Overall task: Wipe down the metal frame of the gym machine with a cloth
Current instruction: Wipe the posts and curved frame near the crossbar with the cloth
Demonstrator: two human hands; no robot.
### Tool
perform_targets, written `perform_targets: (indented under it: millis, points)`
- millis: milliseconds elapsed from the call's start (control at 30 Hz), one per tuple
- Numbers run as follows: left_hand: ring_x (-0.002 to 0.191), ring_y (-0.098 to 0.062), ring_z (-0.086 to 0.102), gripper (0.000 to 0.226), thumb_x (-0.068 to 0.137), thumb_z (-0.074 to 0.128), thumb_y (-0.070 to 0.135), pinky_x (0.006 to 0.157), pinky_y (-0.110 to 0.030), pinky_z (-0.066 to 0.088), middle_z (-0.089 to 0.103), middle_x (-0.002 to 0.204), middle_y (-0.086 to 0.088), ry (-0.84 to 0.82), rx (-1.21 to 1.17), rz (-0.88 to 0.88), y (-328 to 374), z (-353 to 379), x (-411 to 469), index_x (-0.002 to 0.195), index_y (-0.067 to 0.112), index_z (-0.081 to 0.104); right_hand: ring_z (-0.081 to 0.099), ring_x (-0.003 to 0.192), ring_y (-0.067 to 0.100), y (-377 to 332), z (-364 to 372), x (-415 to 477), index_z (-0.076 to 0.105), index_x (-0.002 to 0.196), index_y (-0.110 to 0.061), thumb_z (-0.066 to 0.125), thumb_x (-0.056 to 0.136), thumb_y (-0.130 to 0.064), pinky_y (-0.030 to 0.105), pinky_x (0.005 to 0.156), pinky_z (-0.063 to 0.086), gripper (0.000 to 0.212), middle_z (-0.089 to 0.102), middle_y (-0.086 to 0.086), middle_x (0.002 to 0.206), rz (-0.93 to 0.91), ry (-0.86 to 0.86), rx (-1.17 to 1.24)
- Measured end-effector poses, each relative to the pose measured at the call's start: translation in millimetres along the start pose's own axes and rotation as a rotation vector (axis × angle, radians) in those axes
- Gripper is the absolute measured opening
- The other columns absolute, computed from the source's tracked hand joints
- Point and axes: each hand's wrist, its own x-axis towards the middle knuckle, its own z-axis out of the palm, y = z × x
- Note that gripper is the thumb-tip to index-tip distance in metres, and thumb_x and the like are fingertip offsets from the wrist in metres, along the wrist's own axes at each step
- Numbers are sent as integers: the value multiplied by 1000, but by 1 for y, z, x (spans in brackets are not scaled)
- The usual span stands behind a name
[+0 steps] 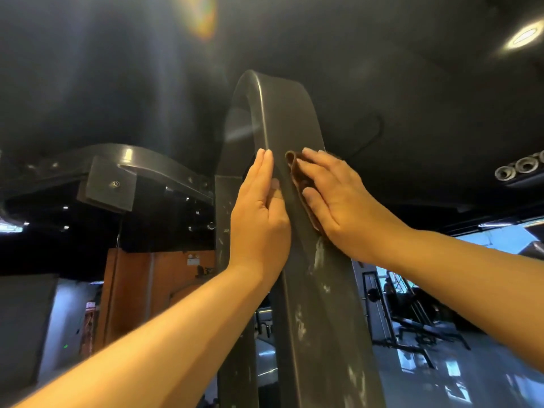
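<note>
A dark grey metal frame [297, 119] of the gym machine rises up the middle of the head view and curves over at its top. White smudges mark its lower face. A brown cloth [297, 172] lies flat on the frame's right face. My right hand [338, 198] presses the cloth against the metal with straight fingers. My left hand [259, 216] rests on the frame's left edge, fingers straight and pointing up, thumb on the front face.
A second curved frame arm [141, 163] with a bolted plate [109, 187] reaches out at the left. Orange wall panels [147, 281] stand behind. Other gym equipment [412, 328] stands on the glossy floor at the lower right. A dark ceiling with a lamp [522, 36] is overhead.
</note>
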Motion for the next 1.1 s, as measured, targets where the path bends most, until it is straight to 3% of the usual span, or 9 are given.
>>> perform_targets:
  millis: [100, 300, 400, 467, 567, 700, 800, 967, 1100]
  points:
    - [146, 9, 29, 51, 111, 46, 20, 115, -7, 27, 34, 165, 19, 21, -11, -6, -1, 1, -1, 159, 34, 35, -7, 155, 7, -13, 12, -7, 20, 162, -26, 30, 111, -38, 42, 129, -3, 53, 7, -11, 169, 58, 25, 20]
    - [148, 3, 35, 48, 112, 42, 24, 124, -32, 35, 39, 162, 17, 41, -75, -35, -2, 2, -14, 159, 33, 36, 4, 158, 12, -4, 19, -66, 27, 161, -21, 34, 108, -43, 37, 129, 1, 58, 16, -4, 170, -274, -70, -102]
    - [147, 6, 33, 49, 112, 41, 25, 120, -17, 32, 37, 163, 18, 32, -40, -32, -2, 2, -17, 160, 33, 34, 7, 158, 11, 17, 2, -54, 29, 160, -24, 34, 109, -46, 35, 129, 3, 55, 20, -4, 169, -406, -154, -214]
    - [144, 9, 31, 49, 112, 41, 25, 111, -3, 28, 36, 164, 18, 25, -29, -32, -3, 1, -17, 160, 32, 33, 6, 157, 9, 21, -1, -41, 30, 159, -25, 34, 109, -45, 34, 129, 3, 54, 20, -7, 169, -372, -131, -218]
    - [144, 9, 31, 48, 112, 42, 24, 108, 0, 28, 37, 163, 17, 33, -20, -28, -5, 2, -17, 159, 31, 35, 4, 156, 4, 10, 12, -40, 29, 159, -28, 33, 109, -44, 31, 128, 1, 53, 18, -11, 168, -211, -18, -89]
    - [148, 1, 34, 47, 113, 41, 24, 124, -28, 32, 40, 162, 16, 42, -48, -21, -6, 2, -18, 159, 30, 36, 0, 156, 4, -13, 34, -58, 26, 160, -26, 32, 108, -41, 43, 129, 5, 55, 15, -11, 168, -2, 99, 58]
    - [148, -1, 37, 47, 113, 41, 24, 124, -39, 35, 41, 161, 15, 50, -63, -23, -4, 2, -19, 159, 30, 36, -1, 157, 9, -20, 38, -82, 26, 161, -20, 30, 107, -43, 48, 129, 8, 58, 14, -5, 169, -54, 54, -24]
    - [146, 4, 34, 48, 113, 40, 27, 123, -32, 34, 37, 154, 26, 17, -21, -15, -2, 0, -27, 160, 33, 33, 23, 155, 23, 9, 20, -96, 40, 155, -11, 40, 110, -35, 48, 127, 19, 51, 34, 9, 162, -430, -58, -221]
    - [148, 6, 31, 48, 113, 41, 26, 125, -29, 30, 35, 151, 31, -9, -53, -18, -2, -3, -34, 159, 36, 32, 19, 155, 17, 11, 14, -63, 35, 157, -11, 37, 108, -39, 44, 127, 20, 57, 27, 3, 164, -188, 13, -93]
